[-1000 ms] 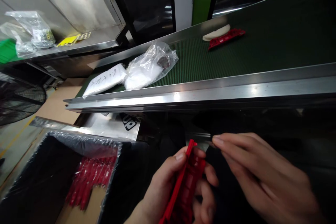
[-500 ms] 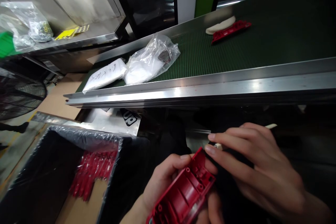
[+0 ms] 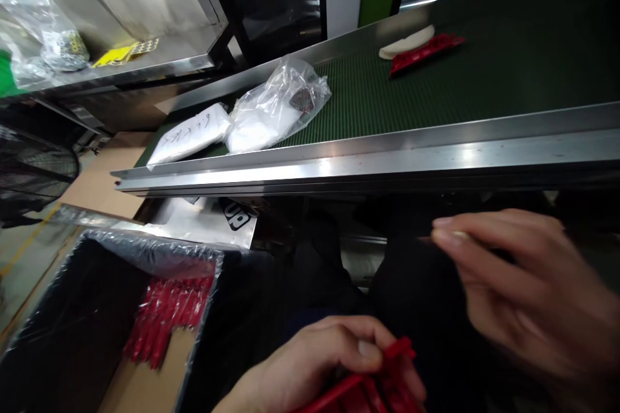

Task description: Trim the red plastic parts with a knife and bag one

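My left hand [image 3: 334, 355], low in the middle of the head view, is closed around a red plastic housing [image 3: 368, 393], whose lower part runs out of the frame. To the right of it and higher, my right hand [image 3: 523, 284] is blurred by motion, with thumb and forefinger pinched together. A small pale bit shows between those fingertips, too small to make out. The two hands are apart, and my right hand does not touch the housing.
Beyond my hands runs a green conveyor [image 3: 358, 97] with a metal rail [image 3: 339, 158]. On it lie a red part [image 3: 426, 55], a pale curved piece [image 3: 407, 42] and white bagged packets [image 3: 191, 134]. A lined black bin [image 3: 220, 310] at left holds several red parts [image 3: 169, 316].
My right hand has moved right, away from the housing. My left hand has lowered with the housing, which is now tilted differently and partly out of frame.
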The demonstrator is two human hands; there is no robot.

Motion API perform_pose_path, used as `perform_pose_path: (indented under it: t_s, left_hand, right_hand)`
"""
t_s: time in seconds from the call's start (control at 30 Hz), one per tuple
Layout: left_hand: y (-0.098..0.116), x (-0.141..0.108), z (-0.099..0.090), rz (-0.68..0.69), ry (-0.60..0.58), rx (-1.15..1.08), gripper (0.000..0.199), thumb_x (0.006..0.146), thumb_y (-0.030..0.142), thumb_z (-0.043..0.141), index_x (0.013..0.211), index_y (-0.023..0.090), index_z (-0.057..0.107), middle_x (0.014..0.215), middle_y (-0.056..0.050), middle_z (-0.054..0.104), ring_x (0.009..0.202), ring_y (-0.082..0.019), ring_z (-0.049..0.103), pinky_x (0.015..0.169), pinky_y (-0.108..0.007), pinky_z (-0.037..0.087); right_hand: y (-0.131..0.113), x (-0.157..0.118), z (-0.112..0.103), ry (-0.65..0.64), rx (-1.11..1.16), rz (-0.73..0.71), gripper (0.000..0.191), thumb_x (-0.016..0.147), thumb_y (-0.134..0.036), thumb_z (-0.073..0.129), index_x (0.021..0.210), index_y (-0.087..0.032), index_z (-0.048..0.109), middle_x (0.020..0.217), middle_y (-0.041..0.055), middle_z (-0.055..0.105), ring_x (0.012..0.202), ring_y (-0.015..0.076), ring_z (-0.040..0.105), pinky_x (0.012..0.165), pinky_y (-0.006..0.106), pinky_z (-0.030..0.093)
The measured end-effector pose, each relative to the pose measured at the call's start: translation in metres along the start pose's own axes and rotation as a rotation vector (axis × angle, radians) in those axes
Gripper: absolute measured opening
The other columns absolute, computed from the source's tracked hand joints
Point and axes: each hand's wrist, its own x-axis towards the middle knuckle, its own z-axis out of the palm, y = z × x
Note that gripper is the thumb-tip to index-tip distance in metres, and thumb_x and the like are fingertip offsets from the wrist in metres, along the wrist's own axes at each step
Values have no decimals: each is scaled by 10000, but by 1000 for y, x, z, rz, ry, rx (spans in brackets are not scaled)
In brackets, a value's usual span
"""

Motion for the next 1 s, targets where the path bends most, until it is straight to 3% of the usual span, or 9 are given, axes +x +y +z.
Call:
perform_pose_path:
  t_s: [0.07, 0.17, 0.33, 0.43, 0.6, 1.0]
  left_hand:
    - [2, 0, -4, -31, -56, 11, 308, 764, 311, 580, 885, 52, 696, 754, -156, 721, 573, -148, 673, 498, -163, 490]
    - [13, 5, -6, 9, -107, -101, 403, 902, 424, 429, 1054, 133, 663, 771, -111, 716, 458, -163, 640, 330, -173, 406]
    - [33, 16, 10, 324, 166, -106, 332, 948, 342, 408, 1110, 143, 618, 908, -93, 702, 576, -156, 663, 480, -214, 516]
    - [39, 21, 18, 444, 216, -69, 315, 944, 359, 428, 1130, 174, 602, 931, -81, 704, 571, -147, 643, 525, -229, 515]
    - [43, 25, 20, 507, 205, -73, 296, 943, 369, 438, 1118, 187, 593, 944, -67, 700, 619, -144, 641, 519, -212, 498]
    - [43, 25, 26, 558, 271, -6, 298, 937, 398, 447, 1110, 204, 593, 936, -56, 688, 584, -116, 588, 516, -201, 463]
  right_hand:
    - [-1, 4, -4, 18, 82, -4, 676, 813, 54, 562, 1406, -260, 483, 1147, 114, 597, 1043, 233, 589, 808, 405, 488]
    - [-11, 5, -4, -13, 237, 59, 619, 805, 85, 534, 1350, -207, 531, 1157, 100, 605, 1057, 221, 597, 811, 379, 508]
    - [-39, -7, 5, -92, 283, 104, 445, 813, 54, 539, 1200, -148, 624, 1164, 82, 617, 1062, 205, 590, 875, 373, 477]
    - [-54, -14, 11, -157, 269, 48, 406, 824, 33, 524, 1164, -162, 631, 1141, 65, 633, 1038, 191, 576, 880, 361, 445]
    - [-65, -19, 19, -220, 228, -14, 414, 815, 29, 535, 1181, -140, 630, 1105, 80, 651, 994, 194, 567, 849, 347, 423]
    - [-62, -21, 21, -222, 203, -9, 423, 812, 41, 568, 1182, -148, 650, 1124, 93, 642, 995, 221, 564, 868, 389, 423]
